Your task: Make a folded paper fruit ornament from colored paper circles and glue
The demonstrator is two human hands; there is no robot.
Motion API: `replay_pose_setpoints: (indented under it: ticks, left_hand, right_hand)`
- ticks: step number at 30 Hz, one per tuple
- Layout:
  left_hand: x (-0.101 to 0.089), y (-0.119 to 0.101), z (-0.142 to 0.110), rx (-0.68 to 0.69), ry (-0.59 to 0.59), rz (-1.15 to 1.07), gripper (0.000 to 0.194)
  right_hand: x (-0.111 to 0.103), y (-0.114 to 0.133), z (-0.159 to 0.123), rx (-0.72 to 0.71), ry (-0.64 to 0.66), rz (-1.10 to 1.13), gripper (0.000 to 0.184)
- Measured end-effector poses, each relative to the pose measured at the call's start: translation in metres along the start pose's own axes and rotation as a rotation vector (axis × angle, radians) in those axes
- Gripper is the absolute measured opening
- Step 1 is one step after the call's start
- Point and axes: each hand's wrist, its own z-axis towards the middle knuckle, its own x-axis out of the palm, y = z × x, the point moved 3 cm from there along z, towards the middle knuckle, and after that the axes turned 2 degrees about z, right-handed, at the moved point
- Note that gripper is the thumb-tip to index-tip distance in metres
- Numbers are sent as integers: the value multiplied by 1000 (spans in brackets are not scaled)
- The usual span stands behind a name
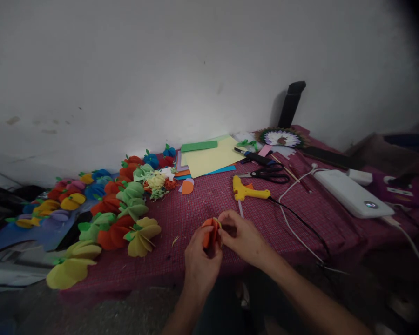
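My left hand is closed around a folded orange paper piece, held just above the front edge of the red checked tablecloth. My right hand pinches the top of the same orange piece from the right side, fingers curled. Both hands meet at the paper. A yellow glue gun lies on the cloth just beyond my right hand. Black scissors lie a little further back.
Several coloured paper pumpkins spread across the left of the table. Yellow and green paper sheets lie at the back. A white power bank with cables sits right, and a paper rosette and dark upright object stand by the wall.
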Motion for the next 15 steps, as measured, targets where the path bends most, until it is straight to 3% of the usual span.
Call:
replay_pose_setpoints:
  ticks: [7,15]
  left_hand:
    - [-2,10,-2,-167,-33,40,13]
    - [-1,10,1,-193,-77,-76,15]
  right_hand:
    - [0,-2,2,0,-8,-23,6]
    - [-3,6,5,-23,45,-103,12]
